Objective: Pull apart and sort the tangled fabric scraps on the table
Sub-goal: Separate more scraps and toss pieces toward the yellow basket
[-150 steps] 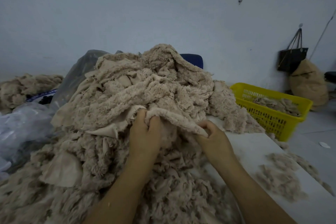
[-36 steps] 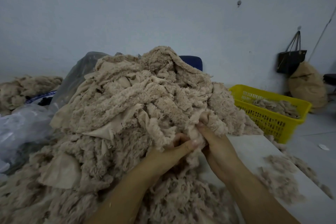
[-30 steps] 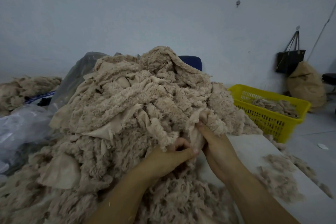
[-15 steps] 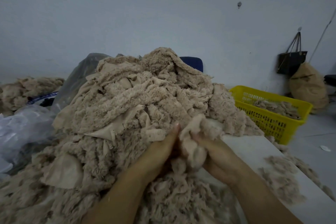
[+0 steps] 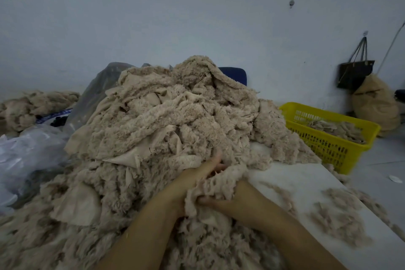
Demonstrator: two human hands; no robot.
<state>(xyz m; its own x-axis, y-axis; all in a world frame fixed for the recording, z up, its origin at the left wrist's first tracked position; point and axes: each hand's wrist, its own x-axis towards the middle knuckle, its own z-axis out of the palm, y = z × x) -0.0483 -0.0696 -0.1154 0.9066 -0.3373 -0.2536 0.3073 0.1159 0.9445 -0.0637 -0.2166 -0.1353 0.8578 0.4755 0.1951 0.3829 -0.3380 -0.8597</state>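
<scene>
Head view: a fuzzy scrap (image 5: 221,184) is gripped by curled fingers of the right hand (image 5: 238,203) and pressed by straight fingers of the left hand (image 5: 197,178) at the foot of the tangled pile (image 5: 175,120) on the worktop (image 5: 306,182), judged barely sorted, few scraps being seen in the yellow basket (image 5: 324,114).

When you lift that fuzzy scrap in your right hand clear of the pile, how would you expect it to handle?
Probably floppy: the fuzzy scrap sags and folds over the right hand. Likely light for its bulk, given its fluffy texture. It may snag, since it lies against the tangled heap.
</scene>
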